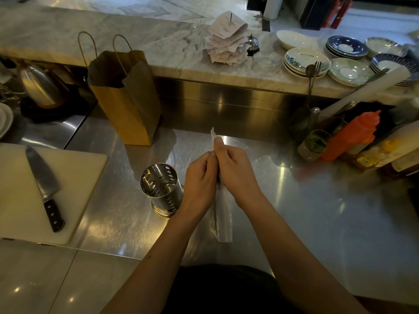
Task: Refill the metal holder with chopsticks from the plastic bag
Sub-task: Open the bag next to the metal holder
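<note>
A perforated metal holder stands upright on the steel counter, with nothing visible inside it. Just to its right, both hands grip a long clear plastic bag that hangs down to the counter. My left hand and my right hand are closed side by side on the bag's upper part. The bag's top end sticks up above my right thumb. The dim light hides what the bag holds.
A brown paper bag stands behind the holder. A white cutting board with a large knife lies at the left. Sauce bottles and jars crowd the right. Stacked plates and a receipt spike sit on the marble ledge.
</note>
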`<control>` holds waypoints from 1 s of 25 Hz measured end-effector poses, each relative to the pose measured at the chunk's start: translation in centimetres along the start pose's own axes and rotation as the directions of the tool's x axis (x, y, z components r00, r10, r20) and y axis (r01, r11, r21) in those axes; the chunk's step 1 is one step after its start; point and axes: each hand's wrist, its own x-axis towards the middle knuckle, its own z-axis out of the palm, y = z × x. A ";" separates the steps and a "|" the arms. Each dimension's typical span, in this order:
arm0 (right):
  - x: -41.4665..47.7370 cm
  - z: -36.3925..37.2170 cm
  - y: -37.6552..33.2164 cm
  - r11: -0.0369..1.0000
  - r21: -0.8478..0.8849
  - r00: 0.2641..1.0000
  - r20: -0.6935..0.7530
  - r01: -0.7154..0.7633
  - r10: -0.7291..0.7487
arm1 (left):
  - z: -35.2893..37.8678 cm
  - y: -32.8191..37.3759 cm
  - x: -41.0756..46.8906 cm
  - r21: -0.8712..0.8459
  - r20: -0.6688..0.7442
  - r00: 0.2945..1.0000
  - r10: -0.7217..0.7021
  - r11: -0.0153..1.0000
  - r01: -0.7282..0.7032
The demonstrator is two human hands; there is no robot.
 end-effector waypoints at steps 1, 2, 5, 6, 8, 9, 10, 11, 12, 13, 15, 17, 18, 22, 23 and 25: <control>0.0 0.1 0.1 1.000 0.002 1.000 -0.001 0.005 -0.005 | 0.1 0.1 -0.1 0.000 -0.021 1.000 0.003 1.000 -0.003; -0.1 0.2 0.2 1.000 0.007 1.000 -0.004 0.018 -0.018 | 0.3 0.1 -0.2 0.001 -0.048 0.999 0.004 1.000 -0.004; -0.4 0.4 0.0 0.995 0.058 0.996 -0.046 0.077 -0.075 | 0.6 0.9 -0.5 -0.039 -0.113 0.994 -0.004 0.999 0.000; -0.5 0.3 -0.1 0.992 0.076 0.994 -0.063 0.098 -0.093 | 0.7 1.1 -0.4 -0.055 -0.121 0.993 0.000 0.998 -0.007; -0.6 0.3 -0.4 0.984 0.118 0.988 -0.090 0.132 -0.122 | 0.7 1.6 -0.3 -0.076 -0.139 0.990 0.013 0.997 -0.024; -0.7 0.4 -0.6 0.979 0.140 0.986 -0.103 0.147 -0.133 | 0.7 1.8 -0.3 -0.078 -0.148 0.989 0.026 0.996 -0.038; -0.8 0.5 -0.7 0.974 0.160 0.983 -0.117 0.159 -0.141 | 0.6 2.0 -0.3 -0.076 -0.155 0.987 0.039 0.996 -0.051; -0.9 0.6 -0.8 0.970 0.178 0.980 -0.134 0.168 -0.145 | 0.7 2.2 -0.3 -0.077 -0.159 0.986 0.046 0.995 -0.059; -1.0 0.7 -0.9 0.966 0.194 0.978 -0.151 0.173 -0.145 | 0.7 2.4 -0.3 -0.078 -0.167 0.985 0.052 0.995 -0.066; -1.1 0.8 -1.0 0.962 0.209 0.976 -0.165 0.176 -0.142 | 0.7 2.6 -0.3 -0.083 -0.171 0.983 0.061 0.994 -0.076; -1.2 0.9 -1.1 0.960 0.227 0.975 -0.186 0.166 -0.124 | 0.8 2.7 -0.3 -0.103 -0.173 0.982 0.069 0.991 -0.088; -1.3 1.0 -1.2 0.958 0.251 0.974 -0.206 0.141 -0.090 | 0.9 2.7 -0.3 -0.140 -0.188 0.981 0.049 0.987 -0.076; -1.4 1.1 -1.3 0.953 0.274 0.973 -0.221 0.132 -0.071 | 1.0 2.6 -0.3 -0.165 -0.201 0.979 0.035 0.984 -0.069; -1.5 1.3 -1.7 0.949 0.263 0.953 -0.287 0.175 -0.096 | 1.2 2.5 -0.2 -0.207 -0.223 0.975 0.014 0.976 -0.061; -1.5 1.3 -1.7 0.948 0.268 0.954 -0.285 0.173 -0.094 | 1.2 2.6 -0.1 -0.214 -0.219 0.976 0.013 0.975 -0.061; -1.5 1.3 -1.7 0.946 0.282 0.957 -0.279 0.161 -0.079 | 1.1 2.5 0.0 -0.216 -0.214 0.977 0.020 0.974 -0.067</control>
